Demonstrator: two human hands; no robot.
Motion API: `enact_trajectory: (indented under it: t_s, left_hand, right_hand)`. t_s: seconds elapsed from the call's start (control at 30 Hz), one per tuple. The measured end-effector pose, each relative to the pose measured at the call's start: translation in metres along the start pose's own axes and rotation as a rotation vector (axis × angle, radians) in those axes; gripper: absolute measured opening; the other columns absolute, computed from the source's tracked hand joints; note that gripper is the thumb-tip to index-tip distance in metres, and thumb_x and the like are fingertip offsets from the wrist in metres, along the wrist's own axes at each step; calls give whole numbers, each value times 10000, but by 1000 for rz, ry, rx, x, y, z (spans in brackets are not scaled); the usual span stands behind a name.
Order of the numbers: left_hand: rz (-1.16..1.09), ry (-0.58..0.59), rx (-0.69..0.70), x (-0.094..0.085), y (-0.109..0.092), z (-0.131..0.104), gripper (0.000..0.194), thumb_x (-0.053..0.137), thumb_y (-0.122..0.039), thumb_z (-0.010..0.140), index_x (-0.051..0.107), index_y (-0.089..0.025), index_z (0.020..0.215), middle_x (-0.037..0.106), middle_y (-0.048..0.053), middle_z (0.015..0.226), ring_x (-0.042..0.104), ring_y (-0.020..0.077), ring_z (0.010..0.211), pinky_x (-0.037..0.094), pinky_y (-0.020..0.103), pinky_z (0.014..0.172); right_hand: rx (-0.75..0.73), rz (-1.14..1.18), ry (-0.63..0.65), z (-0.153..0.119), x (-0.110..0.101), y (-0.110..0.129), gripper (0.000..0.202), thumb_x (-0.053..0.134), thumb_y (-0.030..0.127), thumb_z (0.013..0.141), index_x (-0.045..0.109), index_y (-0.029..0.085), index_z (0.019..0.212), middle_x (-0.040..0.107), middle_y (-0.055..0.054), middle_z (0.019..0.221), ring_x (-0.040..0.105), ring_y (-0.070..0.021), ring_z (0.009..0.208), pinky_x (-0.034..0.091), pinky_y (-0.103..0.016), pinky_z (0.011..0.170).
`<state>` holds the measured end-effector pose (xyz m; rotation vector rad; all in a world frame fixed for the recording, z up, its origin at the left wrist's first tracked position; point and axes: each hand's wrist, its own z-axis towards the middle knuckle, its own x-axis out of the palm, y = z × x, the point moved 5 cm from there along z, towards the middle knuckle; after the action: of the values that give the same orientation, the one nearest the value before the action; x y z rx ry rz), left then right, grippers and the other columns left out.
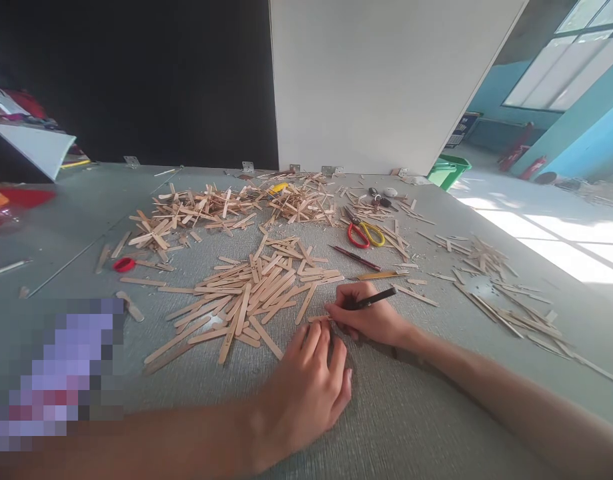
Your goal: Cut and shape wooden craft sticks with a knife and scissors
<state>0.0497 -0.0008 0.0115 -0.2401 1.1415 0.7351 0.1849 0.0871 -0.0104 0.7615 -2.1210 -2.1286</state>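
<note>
My right hand (369, 313) is closed around a black pen (376, 298), whose lower end points toward a short wooden craft stick (316, 319) on the table. Bent fingertips of my left hand (313, 377) press that stick down; most of it is hidden beneath them. Just beyond my hands lies a loose heap of craft sticks (256, 290). A dark red pen (356, 257) and a flat yellowish strip (383, 275) rest past my right hand. Behind them are scissors (365, 233) with one red and one yellow handle.
More craft sticks (201, 210) are piled at the back, with others (516, 310) scattered at right. A red ring (124, 265) lies at left, keys (381, 199) at the back. Upright panels (366, 80) border the grey table (386, 427). A green bin (449, 171) stands beyond.
</note>
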Motion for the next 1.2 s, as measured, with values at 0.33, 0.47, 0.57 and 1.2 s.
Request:
enact_trajectory:
  t_s: [0.33, 0.47, 0.57, 1.2]
  left_hand:
    - [-31, -2, -4, 1, -1, 1, 439, 385, -298, 1019, 707, -11, 1101, 727, 248, 1098, 692, 361, 1059, 556, 478, 932]
    - [-49, -8, -12, -1, 0, 0, 417, 405, -296, 1011, 711, -23, 1085, 726, 241, 1083, 690, 359, 1045, 556, 482, 937]
    - [-48, -15, -12, -1, 1, 1, 406, 413, -294, 1001, 717, -33, 1067, 727, 234, 1068, 691, 353, 1019, 561, 481, 924]
    - [-17, 21, -21, 0, 1, 0, 428, 432, -311, 999, 691, -9, 1156, 719, 263, 1186, 684, 405, 1161, 527, 553, 1022]
  right_hand:
    - [-2, 12, 5, 1, 1, -2, 380, 742, 401, 877, 504, 206, 654, 551, 53, 466, 500, -75, 373, 334, -168, 368]
    - [33, 34, -10, 1, 1, -3, 358, 693, 419, 903, 530, 207, 665, 563, 54, 460, 486, -77, 334, 342, -165, 325]
    - [62, 41, -25, 1, 1, -6, 355, 690, 438, 898, 530, 212, 676, 562, 60, 453, 472, -81, 307, 341, -167, 293]
    - [93, 24, -19, 0, 1, 2, 337, 707, 401, 873, 527, 214, 659, 552, 64, 459, 469, -77, 317, 373, -169, 294]
